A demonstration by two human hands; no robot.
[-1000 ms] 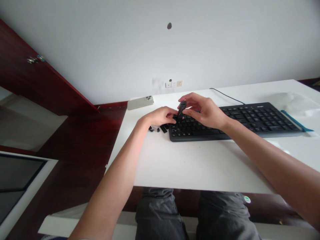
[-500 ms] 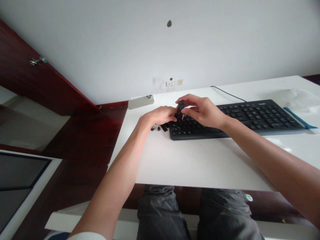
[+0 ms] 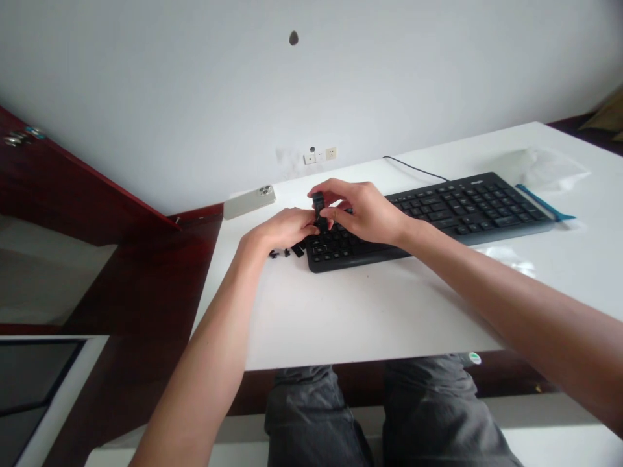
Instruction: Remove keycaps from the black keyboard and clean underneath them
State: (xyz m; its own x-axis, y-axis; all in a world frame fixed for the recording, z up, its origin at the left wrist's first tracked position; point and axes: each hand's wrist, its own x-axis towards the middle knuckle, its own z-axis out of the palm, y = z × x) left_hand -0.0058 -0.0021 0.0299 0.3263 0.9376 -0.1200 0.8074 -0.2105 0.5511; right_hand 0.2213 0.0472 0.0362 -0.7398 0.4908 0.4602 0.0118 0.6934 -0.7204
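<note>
Upright over the left end of a black keyboard [image 3: 440, 206] is a small black tool [image 3: 318, 202], shaped like a keycap puller. My right hand [image 3: 363, 209] pinches it between thumb and fingers from the right. From the left, my left hand [image 3: 287, 227] closes its thumb and forefinger on the tool's lower part; the tips are partly hidden there. Several small black loose pieces [image 3: 287, 253], which look like keycaps and clips, lie on the white table beside the keyboard's left end, just below my left hand.
A phone [image 3: 249, 202] lies face down at the table's back left. A blue-handled brush [image 3: 545, 202] rests along the keyboard's right end, near a clear plastic bag [image 3: 552, 170]. White crumpled plastic [image 3: 509, 258] sits in front of the keyboard. A cable [image 3: 413, 167] runs back towards the wall.
The view has turned slightly, so the table and keyboard appear farther left. Both hands keep their hold on the black tool at the keyboard's left end.
</note>
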